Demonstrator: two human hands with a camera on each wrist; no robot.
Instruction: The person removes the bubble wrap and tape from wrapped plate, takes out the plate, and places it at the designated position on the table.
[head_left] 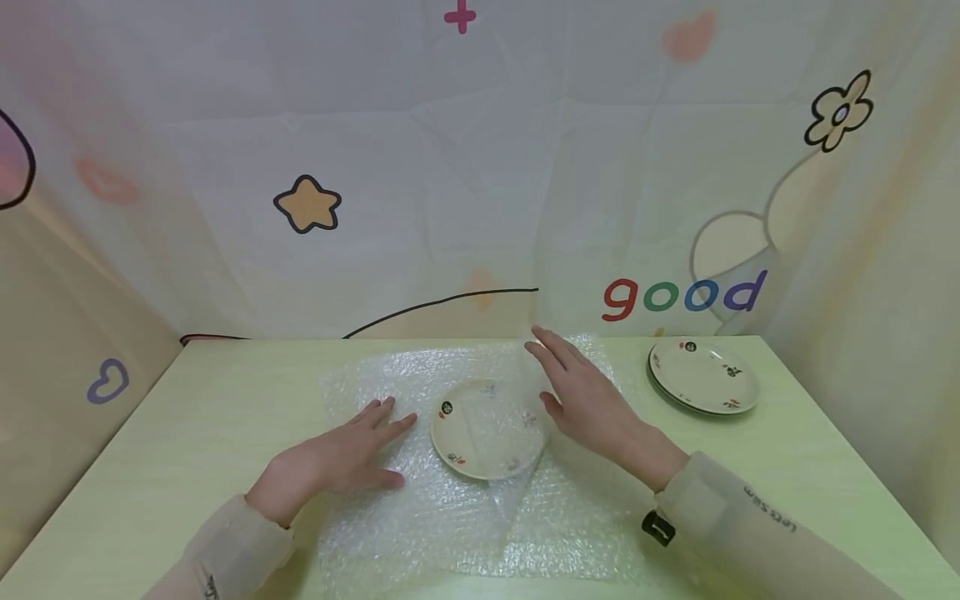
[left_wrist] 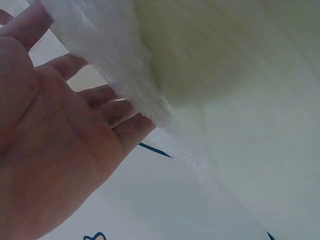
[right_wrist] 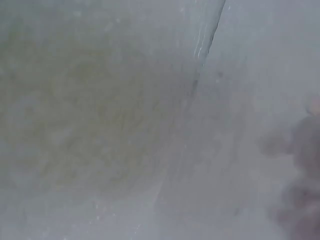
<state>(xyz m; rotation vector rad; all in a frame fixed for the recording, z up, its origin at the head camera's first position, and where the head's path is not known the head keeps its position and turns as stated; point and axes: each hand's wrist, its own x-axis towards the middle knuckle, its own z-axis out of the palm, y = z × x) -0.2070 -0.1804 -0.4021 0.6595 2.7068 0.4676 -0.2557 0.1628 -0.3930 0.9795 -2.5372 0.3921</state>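
Observation:
A cream plate (head_left: 453, 433) with small printed motifs lies on a sheet of bubble wrap (head_left: 420, 533) in the head view. Clear wrap covers its right part and makes the motifs there hazy. Left of the plate, my left hand (head_left: 341, 454) rests on the wrap, fingers spread; the left wrist view shows its palm (left_wrist: 65, 125) beside the wrap's edge. My right hand (head_left: 588, 404) is over the wrap at the plate's right side, fingers extended. Whether it touches the wrap I cannot tell. In the right wrist view, hazy film fills most of the frame and the fingers blur.
A small stack of similar plates (head_left: 705, 379) stands at the back right of the pale green table (head_left: 217, 400). Behind the table hangs a printed curtain (head_left: 420, 208), with more cloth at both sides. A black strap (head_left: 658, 528) shows at the right wrist.

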